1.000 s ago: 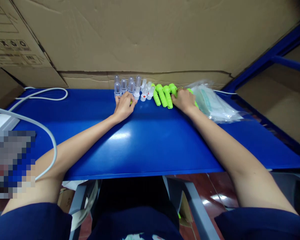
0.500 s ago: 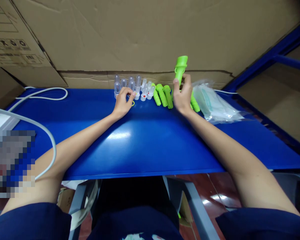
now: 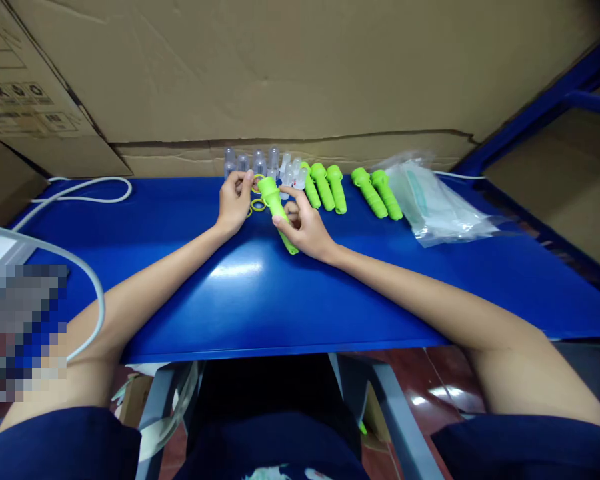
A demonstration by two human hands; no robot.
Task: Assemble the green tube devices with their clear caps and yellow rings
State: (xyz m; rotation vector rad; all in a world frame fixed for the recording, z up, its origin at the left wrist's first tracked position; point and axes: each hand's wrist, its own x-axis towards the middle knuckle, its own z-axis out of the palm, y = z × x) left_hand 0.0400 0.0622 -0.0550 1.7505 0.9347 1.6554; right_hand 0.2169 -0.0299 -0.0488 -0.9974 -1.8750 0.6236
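My right hand (image 3: 307,227) is wrapped round a lime-green flashlight-shaped tube (image 3: 269,189), its wide end tilted up and left over the blue table. Close to that wide end, my left hand (image 3: 235,202) pinches a thin yellow ring (image 3: 257,179) between thumb and forefinger. More yellow rings (image 3: 257,205) lie on the table just below. Behind my hands stand clear domed plastic caps (image 3: 259,161) and smaller clear pieces with white bases (image 3: 299,175). Several matching green tubes (image 3: 322,185) rest in a row to the right of my right hand.
A clear plastic bag (image 3: 430,200) with white and pale green contents lies at the right of the blue table (image 3: 260,293). A tall cardboard sheet (image 3: 280,73) forms the back. At the left are a white cable (image 3: 93,267) and a pixelated dark object (image 3: 25,327).
My right hand has carried the green tube left and down, from above the row to beside my left hand. My left hand has shifted slightly left and shows a yellow ring in its pinch.
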